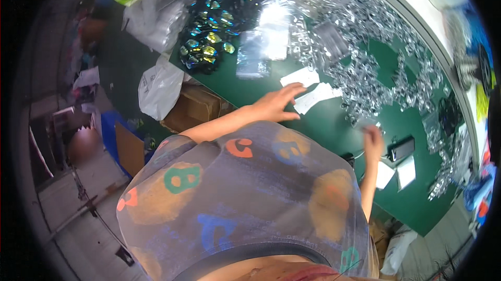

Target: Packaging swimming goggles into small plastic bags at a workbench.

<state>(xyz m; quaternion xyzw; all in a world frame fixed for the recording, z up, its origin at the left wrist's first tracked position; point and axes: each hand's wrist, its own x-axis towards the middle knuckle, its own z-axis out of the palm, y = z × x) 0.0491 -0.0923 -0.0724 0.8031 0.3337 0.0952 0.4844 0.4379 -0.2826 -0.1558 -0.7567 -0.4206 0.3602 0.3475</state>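
My left hand (275, 105) is over the green table with its fingers spread and nothing in them. Its fingertips are beside white cards (300, 78), and more white cards (315, 97) lie fanned just to the right. My right hand (373, 142) is farther right, smeared by motion, its fingers curled together. A pale, see-through piece (367, 123) shows at those fingertips, too blurred to name. Just beyond is a heap of small shiny silver-grey pieces (360, 80), which look individually wrapped in clear plastic.
Black strands with iridescent stones (211, 35) are piled at the back left. Clear plastic bags (254, 54) lie beside them. A black device (401, 149) and a white pad (405, 172) are right of my right hand. A cardboard box (193, 107) stands by the table's left edge (222, 93).
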